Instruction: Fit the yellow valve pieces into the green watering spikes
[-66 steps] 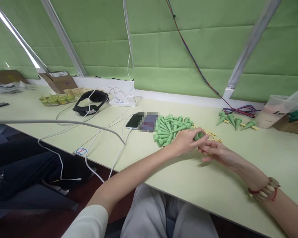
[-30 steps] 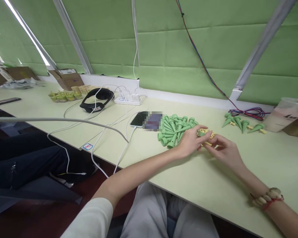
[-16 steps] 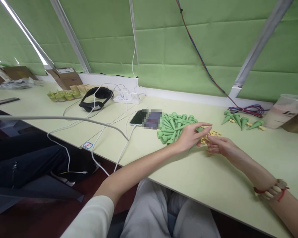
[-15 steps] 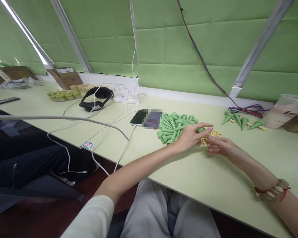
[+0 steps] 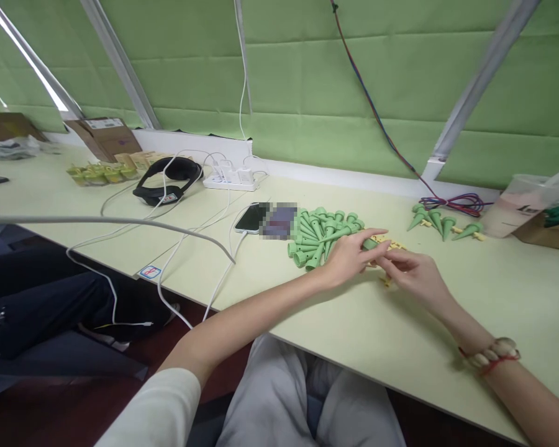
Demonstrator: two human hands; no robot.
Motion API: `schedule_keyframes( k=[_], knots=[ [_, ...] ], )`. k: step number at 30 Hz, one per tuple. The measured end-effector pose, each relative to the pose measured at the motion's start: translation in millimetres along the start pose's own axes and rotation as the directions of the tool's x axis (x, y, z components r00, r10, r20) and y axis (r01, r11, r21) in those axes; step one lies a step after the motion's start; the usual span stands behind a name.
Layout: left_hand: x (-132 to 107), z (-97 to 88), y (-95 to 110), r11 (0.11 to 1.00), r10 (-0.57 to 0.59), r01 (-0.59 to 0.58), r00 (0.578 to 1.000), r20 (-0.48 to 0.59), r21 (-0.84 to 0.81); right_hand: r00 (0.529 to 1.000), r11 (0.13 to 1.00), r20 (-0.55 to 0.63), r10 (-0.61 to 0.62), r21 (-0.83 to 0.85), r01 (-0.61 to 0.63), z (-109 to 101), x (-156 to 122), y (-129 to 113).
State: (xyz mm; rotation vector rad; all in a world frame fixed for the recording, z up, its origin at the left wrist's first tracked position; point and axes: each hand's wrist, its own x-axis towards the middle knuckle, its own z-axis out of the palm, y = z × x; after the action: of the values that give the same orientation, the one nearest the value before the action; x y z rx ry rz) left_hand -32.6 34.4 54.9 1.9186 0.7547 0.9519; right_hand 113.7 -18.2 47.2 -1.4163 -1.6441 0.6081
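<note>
My left hand (image 5: 349, 257) is closed around a green plastic spike (image 5: 369, 244), whose wide end shows between the thumb and fingers. My right hand (image 5: 417, 278) pinches at that end, fingertips meeting those of the left; a bit of a small yellow plastic piece (image 5: 371, 264) shows there, mostly hidden by fingers. Left of my hands lies a pile of green cone-shaped spikes (image 5: 314, 239). Behind the fingers are several loose yellow pieces (image 5: 395, 246), and one yellow piece (image 5: 386, 282) lies below the right fingers.
Several green spikes with yellow pieces (image 5: 445, 223) lie at the back right, near coiled wires (image 5: 451, 203) and a plastic cup (image 5: 512, 205). Further left are a phone (image 5: 251, 218), a black headset (image 5: 165, 180), a power strip (image 5: 230, 181) and white cables crossing the table (image 5: 270, 285).
My right hand has moved in closer to the left hand, its fingertips now at the spike's wide end. A yellow piece on the table below has come into view. The view has shifted slightly.
</note>
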Motion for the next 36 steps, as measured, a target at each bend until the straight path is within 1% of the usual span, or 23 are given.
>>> schedule_keyframes(
  k=[2, 4, 5, 7, 8, 9, 11, 13, 14, 16, 19, 20, 22, 24, 26, 28, 29, 30, 32, 33, 34, 35, 36],
  knots=[
    [2.7, 2.0, -3.0, 0.998, -0.028, 0.026, 0.999, -0.019, -0.056, 0.98, 0.982, -0.137, -0.142, -0.145, 0.121, 3.8, -2.4, 0.7],
    [5.3, 3.3, -5.2, 0.991, -0.045, 0.044, 0.999, -0.012, -0.125, 0.947, 0.953, -0.224, -0.23, -0.248, 0.173, 6.0, -3.8, 2.1],
    [6.2, 3.7, -5.9, 0.987, -0.052, 0.051, 0.999, -0.005, -0.151, 0.936, 0.945, -0.247, -0.249, -0.274, 0.179, 6.4, -4.0, 2.6],
    [7.1, 4.0, -6.3, 0.983, -0.061, 0.058, 0.998, -0.008, -0.176, 0.941, 0.953, -0.242, -0.236, -0.246, 0.176, 5.8, -3.2, 2.3],
    [7.1, 4.0, -6.0, 0.983, -0.059, 0.055, 0.998, -0.02, -0.174, 0.955, 0.97, -0.221, -0.195, -0.19, 0.154, 5.0, -2.4, 1.6],
    [6.7, 3.8, -5.6, 0.986, -0.053, 0.047, 0.998, -0.034, -0.16, 0.973, 0.988, -0.191, -0.129, -0.113, 0.109, 4.0, -1.2, 0.7],
    [5.5, 3.1, -4.4, 0.993, -0.033, 0.026, 0.998, -0.057, -0.113, 0.994, 0.996, -0.099, 0.047, 0.076, -0.04, 1.8, 1.5, -1.2],
    [4.2, 1.6, -2.7, 0.998, -0.012, 0.008, 0.998, -0.063, -0.064, 0.981, 0.95, 0.017, 0.193, 0.247, -0.191, 0.0, 4.1, -2.1],
    [3.6, 0.5, -1.8, 0.999, 0.0, -0.002, 0.998, -0.057, -0.039, 0.969, 0.917, 0.076, 0.234, 0.315, -0.246, -0.7, 5.0, -2.1],
    [2.7, -2.1, 0.4, 0.999, 0.034, -0.032, 0.999, -0.04, 0.034, 0.948, 0.851, 0.173, 0.268, 0.418, -0.317, -1.3, 6.0, -1.2],
    [1.5, -5.6, 4.2, 0.97, 0.107, -0.099, 0.994, -0.024, 0.221, 0.918, 0.775, 0.289, 0.27, 0.5, -0.385, -0.5, 6.0, 1.0],
    [1.1, -6.2, 5.3, 0.952, 0.129, -0.115, 0.991, -0.028, 0.284, 0.914, 0.768, 0.31, 0.262, 0.506, -0.392, 0.0, 6.0, 1.7],
    [0.2, -6.4, 6.8, 0.921, 0.146, -0.123, 0.989, -0.034, 0.371, 0.918, 0.792, 0.314, 0.24, 0.484, -0.373, 1.2, 5.9, 2.7],
    [-0.5, -5.4, 6.5, 0.92, 0.133, -0.11, 0.991, -0.036, 0.375, 0.941, 0.841, 0.251, 0.228, 0.436, -0.32, 2.8, 5.6, 3.3],
    [-0.8, -3.6, 3.9, 0.945, 0.105, -0.089, 0.994, -0.032, 0.314, 0.966, 0.896, 0.149, 0.21, 0.366, -0.252, 5.3, 4.6, 3.7],
    [-0.2, -1.5, -0.1, 0.972, 0.07, -0.062, 0.997, -0.028, 0.226, 0.99, 0.956, -0.001, 0.14, 0.26, -0.135, 8.6, 2.7, 4.0],
    [0.5, -0.3, -2.2, 0.983, 0.047, -0.042, 0.999, -0.024, 0.179, 0.994, 0.981, -0.089, 0.071, 0.186, -0.053, 10.3, 1.6, 4.1],
    [1.3, 0.8, -4.1, 0.991, 0.026, -0.023, 0.999, -0.019, 0.13, 0.984, 0.994, -0.176, -0.017, 0.101, 0.035, 11.9, 0.4, 4.2],
    [3.3, 2.5, -6.6, 1.0, -0.003, 0.003, 1.0, -0.008, 0.027, 0.936, 0.984, -0.304, -0.177, -0.06, 0.167, 14.1, -1.1, 3.8],
    [4.4, 2.9, -7.2, 1.0, -0.008, 0.008, 1.0, -0.001, -0.025, 0.917, 0.976, -0.334, -0.217, -0.105, 0.192, 14.5, -1.3, 3.5],
    [5.4, 3.1, -7.3, 0.997, -0.009, 0.009, 1.0, 0.006, -0.074, 0.915, 0.976, -0.343, -0.214, -0.115, 0.186, 14.3, -0.9, 3.2],
    [6.4, 2.9, -7.0, 0.993, -0.005, 0.007, 1.0, 0.011, -0.12, 0.927, 0.984, -0.333, -0.174, -0.09, 0.152, 13.8, 0.1, 2.9],
    [7.4, 2.4, -6.6, 0.987, -0.002, 0.004, 1.0, 0.014, -0.163, 0.947, 0.994, -0.304, -0.105, -0.035, 0.099, 13.0, 1.4, 2.8]
  ],
)
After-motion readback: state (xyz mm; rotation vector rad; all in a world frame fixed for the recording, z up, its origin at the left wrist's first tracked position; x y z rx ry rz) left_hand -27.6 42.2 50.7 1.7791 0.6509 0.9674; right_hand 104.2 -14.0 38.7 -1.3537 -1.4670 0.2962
